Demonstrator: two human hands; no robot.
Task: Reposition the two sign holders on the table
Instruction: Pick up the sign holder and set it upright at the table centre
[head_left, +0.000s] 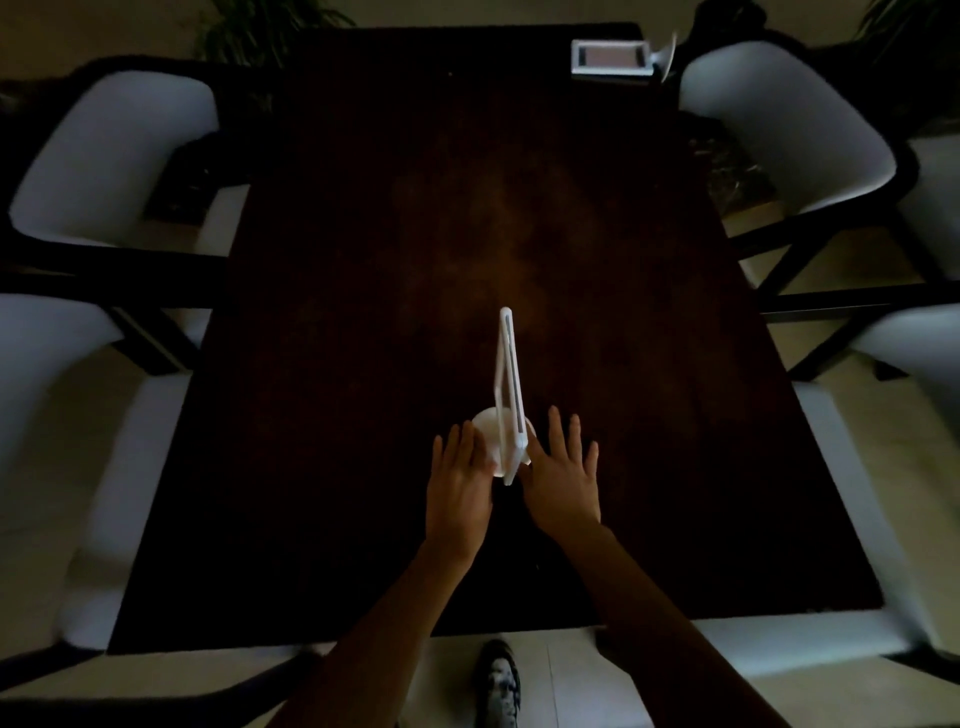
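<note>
A white sign holder stands upright on its round base near the middle front of the dark table, seen edge-on. My left hand lies flat beside the base on its left, fingertips touching it. On the other side my right hand rests flat with fingers spread, close to the base. Neither hand grips the holder. A second white sign holder lies on its side at the table's far right corner, its round base overhanging the edge.
Two white-cushioned chairs flank the table's left side and two more the right. A shoe shows on the pale floor below the near edge. Plants stand behind the table.
</note>
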